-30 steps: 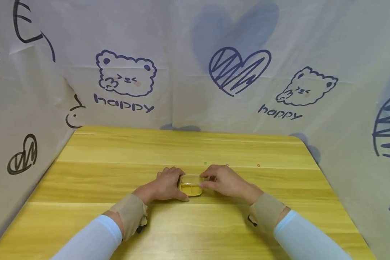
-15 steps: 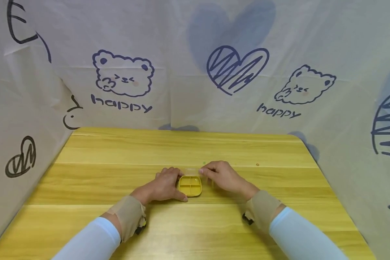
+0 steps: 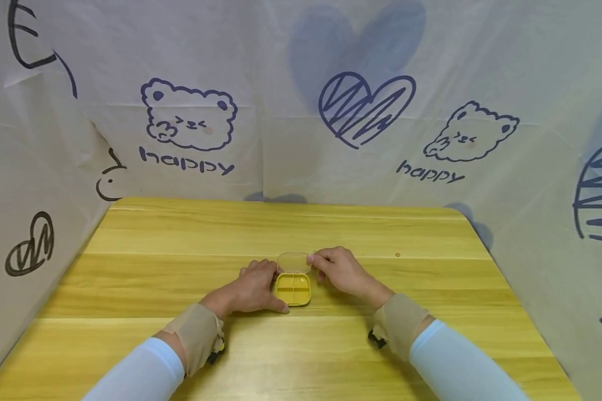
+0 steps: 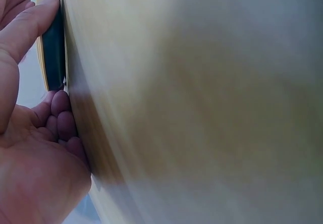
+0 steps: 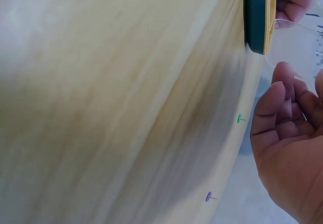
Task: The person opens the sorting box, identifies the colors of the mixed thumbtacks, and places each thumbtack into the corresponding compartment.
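In the head view a small pill box (image 3: 285, 296) lies on the table, its yellow inside split by dividers into several bare compartments. Its clear lid (image 3: 293, 263) is swung up and back on the far side. My left hand (image 3: 251, 288) holds the box from the left, thumb at the front corner and fingers behind. At the lid's right edge my right hand (image 3: 343, 270) pinches with thumb and forefinger. Both wrist views show the dark green outer shell (image 4: 53, 47) of the box edge-on.
A green push pin (image 5: 239, 118) and a purple push pin (image 5: 208, 197) stand on the wooden table (image 3: 381, 345) near the right hand. Farther right lies a small orange pin (image 3: 398, 254). White cloth (image 3: 286, 167) with drawings hangs behind the table and along its sides.
The clear lid has swung from over the box up and away to the far side, with my right hand moving back along with it. My left hand stays on the box.
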Demonstrator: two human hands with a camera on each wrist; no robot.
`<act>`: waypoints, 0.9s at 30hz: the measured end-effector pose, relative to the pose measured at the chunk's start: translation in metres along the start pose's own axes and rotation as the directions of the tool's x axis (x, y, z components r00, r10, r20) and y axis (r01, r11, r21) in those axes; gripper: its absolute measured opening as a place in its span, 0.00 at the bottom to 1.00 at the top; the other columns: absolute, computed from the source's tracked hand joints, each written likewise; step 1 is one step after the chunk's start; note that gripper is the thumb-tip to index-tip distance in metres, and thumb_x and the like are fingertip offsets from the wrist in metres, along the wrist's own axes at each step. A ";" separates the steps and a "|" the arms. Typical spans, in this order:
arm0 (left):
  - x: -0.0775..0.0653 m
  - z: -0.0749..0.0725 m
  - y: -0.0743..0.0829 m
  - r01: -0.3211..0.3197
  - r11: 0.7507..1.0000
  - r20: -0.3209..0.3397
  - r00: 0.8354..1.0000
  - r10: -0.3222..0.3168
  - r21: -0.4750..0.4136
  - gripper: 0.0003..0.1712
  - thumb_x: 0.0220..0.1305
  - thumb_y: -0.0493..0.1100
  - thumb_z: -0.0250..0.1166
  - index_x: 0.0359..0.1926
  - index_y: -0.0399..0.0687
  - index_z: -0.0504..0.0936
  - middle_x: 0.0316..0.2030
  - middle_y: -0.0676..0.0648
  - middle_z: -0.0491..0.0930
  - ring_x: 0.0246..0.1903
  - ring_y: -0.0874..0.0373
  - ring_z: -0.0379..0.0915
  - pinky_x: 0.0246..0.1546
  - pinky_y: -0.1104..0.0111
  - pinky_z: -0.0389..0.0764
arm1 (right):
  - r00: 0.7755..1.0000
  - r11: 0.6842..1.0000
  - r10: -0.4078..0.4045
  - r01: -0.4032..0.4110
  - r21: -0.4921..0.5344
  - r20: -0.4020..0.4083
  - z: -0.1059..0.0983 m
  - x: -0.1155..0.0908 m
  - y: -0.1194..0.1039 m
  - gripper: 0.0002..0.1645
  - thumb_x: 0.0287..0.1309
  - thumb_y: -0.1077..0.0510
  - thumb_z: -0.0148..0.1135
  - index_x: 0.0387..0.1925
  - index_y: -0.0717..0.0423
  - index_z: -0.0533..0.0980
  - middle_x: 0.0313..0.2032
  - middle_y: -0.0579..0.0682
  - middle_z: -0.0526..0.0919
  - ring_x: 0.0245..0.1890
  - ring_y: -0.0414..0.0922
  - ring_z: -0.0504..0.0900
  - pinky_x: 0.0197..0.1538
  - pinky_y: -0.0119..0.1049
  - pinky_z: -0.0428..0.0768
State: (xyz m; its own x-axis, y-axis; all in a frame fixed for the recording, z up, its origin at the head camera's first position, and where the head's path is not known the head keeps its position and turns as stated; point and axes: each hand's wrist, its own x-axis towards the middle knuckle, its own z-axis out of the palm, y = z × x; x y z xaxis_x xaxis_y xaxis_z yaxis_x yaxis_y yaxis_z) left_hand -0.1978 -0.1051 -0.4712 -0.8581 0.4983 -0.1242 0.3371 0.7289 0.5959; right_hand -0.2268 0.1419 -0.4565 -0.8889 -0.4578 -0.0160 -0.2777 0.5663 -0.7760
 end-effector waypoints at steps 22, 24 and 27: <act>0.001 0.001 -0.003 -0.014 1.000 -0.012 1.000 0.015 0.025 0.43 0.39 0.65 0.76 0.53 0.48 0.73 0.45 0.52 0.74 0.46 0.53 0.63 0.50 0.55 0.61 | 0.931 0.960 0.204 -0.251 -0.126 -0.302 -0.063 -0.007 0.036 0.16 0.69 0.54 0.53 0.47 0.59 0.80 0.37 0.58 0.85 0.30 0.49 0.79 0.31 0.40 0.74; 0.002 0.001 -0.003 -0.017 1.000 -0.009 1.000 0.017 0.017 0.43 0.39 0.65 0.76 0.53 0.48 0.73 0.45 0.52 0.74 0.46 0.53 0.63 0.50 0.55 0.61 | 0.936 0.950 0.195 -0.255 -0.182 -0.293 -0.061 -0.006 0.037 0.15 0.69 0.54 0.53 0.46 0.58 0.81 0.36 0.55 0.85 0.28 0.46 0.77 0.32 0.40 0.75; 0.001 0.002 -0.003 -0.011 1.000 -0.003 1.000 0.011 0.022 0.43 0.39 0.65 0.76 0.53 0.49 0.73 0.44 0.52 0.73 0.47 0.54 0.62 0.50 0.55 0.61 | 0.944 0.935 0.181 -0.252 -0.249 -0.275 -0.054 -0.001 0.037 0.14 0.68 0.54 0.53 0.45 0.56 0.81 0.36 0.51 0.86 0.28 0.44 0.78 0.35 0.42 0.77</act>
State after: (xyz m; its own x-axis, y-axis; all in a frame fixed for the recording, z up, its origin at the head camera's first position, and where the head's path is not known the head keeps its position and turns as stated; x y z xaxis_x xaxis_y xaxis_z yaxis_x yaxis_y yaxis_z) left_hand -0.1992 -0.1060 -0.4746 -0.8556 0.5047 -0.1149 0.3548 0.7335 0.5797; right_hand -0.2561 0.2008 -0.4514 -0.9899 -0.1410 0.0179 -0.1264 0.8154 -0.5649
